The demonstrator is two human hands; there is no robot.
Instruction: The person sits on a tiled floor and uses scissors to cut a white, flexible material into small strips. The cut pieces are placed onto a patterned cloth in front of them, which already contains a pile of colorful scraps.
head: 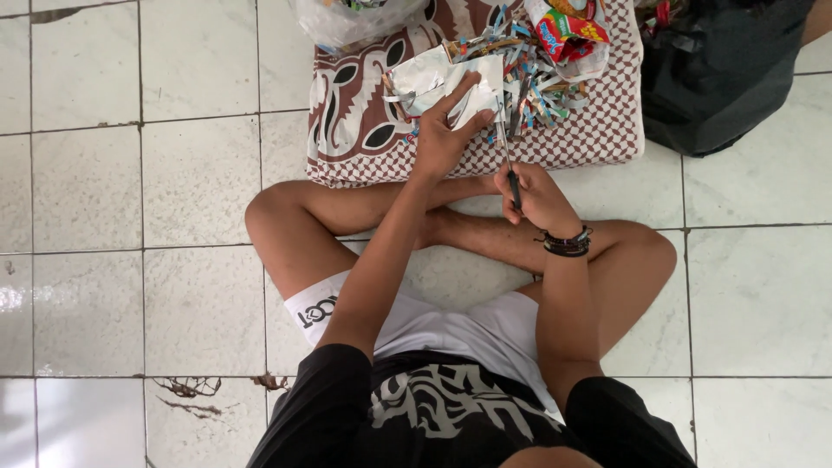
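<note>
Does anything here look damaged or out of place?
Yes. The floor tile beside the person's left hip is cracked and chipped along its grout line. Cut strips lie heaped loosely on the patterned cloth, by the scissors.
</note>
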